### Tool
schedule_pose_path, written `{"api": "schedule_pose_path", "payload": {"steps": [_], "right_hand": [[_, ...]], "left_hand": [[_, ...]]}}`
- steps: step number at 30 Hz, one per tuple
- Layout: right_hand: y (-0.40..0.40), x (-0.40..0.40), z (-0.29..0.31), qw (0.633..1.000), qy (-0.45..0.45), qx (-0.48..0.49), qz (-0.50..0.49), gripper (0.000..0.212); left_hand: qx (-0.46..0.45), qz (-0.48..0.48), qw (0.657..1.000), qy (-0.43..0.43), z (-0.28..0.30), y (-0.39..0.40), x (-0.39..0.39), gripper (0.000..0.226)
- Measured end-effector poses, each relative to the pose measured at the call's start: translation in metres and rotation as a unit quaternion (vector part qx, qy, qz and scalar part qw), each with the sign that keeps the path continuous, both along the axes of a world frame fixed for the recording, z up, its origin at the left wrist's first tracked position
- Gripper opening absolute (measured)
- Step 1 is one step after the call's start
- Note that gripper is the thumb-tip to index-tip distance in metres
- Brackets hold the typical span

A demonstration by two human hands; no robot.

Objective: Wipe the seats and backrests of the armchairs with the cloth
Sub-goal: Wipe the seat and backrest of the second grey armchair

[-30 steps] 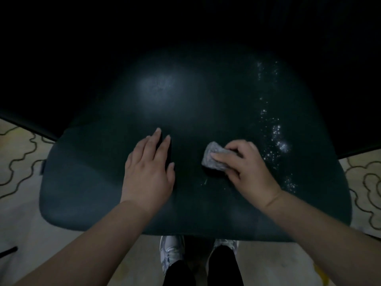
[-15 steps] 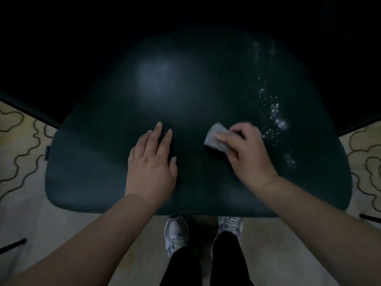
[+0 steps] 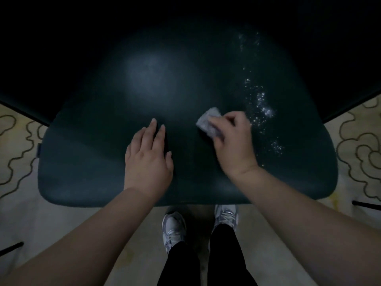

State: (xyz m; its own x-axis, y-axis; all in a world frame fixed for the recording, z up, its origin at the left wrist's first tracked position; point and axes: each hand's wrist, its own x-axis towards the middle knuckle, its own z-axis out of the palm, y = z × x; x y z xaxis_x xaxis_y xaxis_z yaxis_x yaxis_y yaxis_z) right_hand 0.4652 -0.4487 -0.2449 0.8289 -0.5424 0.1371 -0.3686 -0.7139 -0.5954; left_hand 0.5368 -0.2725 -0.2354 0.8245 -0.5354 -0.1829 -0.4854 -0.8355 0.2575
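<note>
Grey cloth (image 3: 209, 121) under right hand (image 3: 234, 141)

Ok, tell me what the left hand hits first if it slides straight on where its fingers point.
Nothing soon: the left hand lies flat on the seat, fingers aimed up the bare cushion. Farther on all is dark, probably the backrest.

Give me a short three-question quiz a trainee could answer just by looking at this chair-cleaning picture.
1. True or false: the left hand lies flat on the dark green padded seat.
2. What does the right hand grip? A) spray bottle B) small grey crumpled cloth C) brush
3. Fill in: the white glittering specks lie to the ___ of the cloth.

Key: 1 true; 2 B; 3 right.
</note>
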Motion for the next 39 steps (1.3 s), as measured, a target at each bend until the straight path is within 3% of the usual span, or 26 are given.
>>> {"api": "schedule_pose_path", "payload": {"steps": [4, 11, 17, 23, 25, 30, 36, 39], "right_hand": [[0.023, -0.036, -0.004, 0.993, 0.012, -0.010, 0.116, 0.038], [-0.056, -0.058, -0.006, 0.997, 0.007, -0.027, -0.078, 0.044], [-0.023, -0.074, -0.006, 0.999, 0.026, -0.024, 0.028, 0.049], [-0.066, -0.096, -0.010, 0.991, -0.010, -0.042, -0.129, 0.047], [-0.048, -0.092, -0.010, 0.991, -0.018, -0.025, -0.129, 0.047], [-0.028, -0.098, -0.009, 1.000, 0.007, -0.015, -0.022, 0.050], [-0.069, -0.109, -0.010, 0.980, -0.023, -0.019, -0.198, 0.046], [-0.047, -0.098, -0.012, 0.988, -0.019, -0.018, -0.153, 0.048]], "left_hand": [[-0.005, 0.029, 0.999, 0.019, 0.001, -0.011, -0.006, 0.061], [-0.016, -0.023, 1.000, 0.012, -0.001, -0.036, -0.016, 0.060], [-0.012, -0.039, 0.999, 0.011, -0.002, -0.054, -0.025, 0.061], [-0.008, -0.048, 0.999, 0.003, -0.002, -0.058, -0.022, 0.061], [-0.004, -0.054, 0.999, 0.001, -0.002, -0.061, -0.021, 0.061], [-0.007, -0.063, 0.998, -0.003, -0.001, -0.072, -0.024, 0.061], [-0.002, -0.078, 0.997, -0.006, -0.001, -0.078, -0.024, 0.061], [0.001, -0.078, 0.997, -0.002, -0.002, -0.081, -0.024, 0.061]]}}
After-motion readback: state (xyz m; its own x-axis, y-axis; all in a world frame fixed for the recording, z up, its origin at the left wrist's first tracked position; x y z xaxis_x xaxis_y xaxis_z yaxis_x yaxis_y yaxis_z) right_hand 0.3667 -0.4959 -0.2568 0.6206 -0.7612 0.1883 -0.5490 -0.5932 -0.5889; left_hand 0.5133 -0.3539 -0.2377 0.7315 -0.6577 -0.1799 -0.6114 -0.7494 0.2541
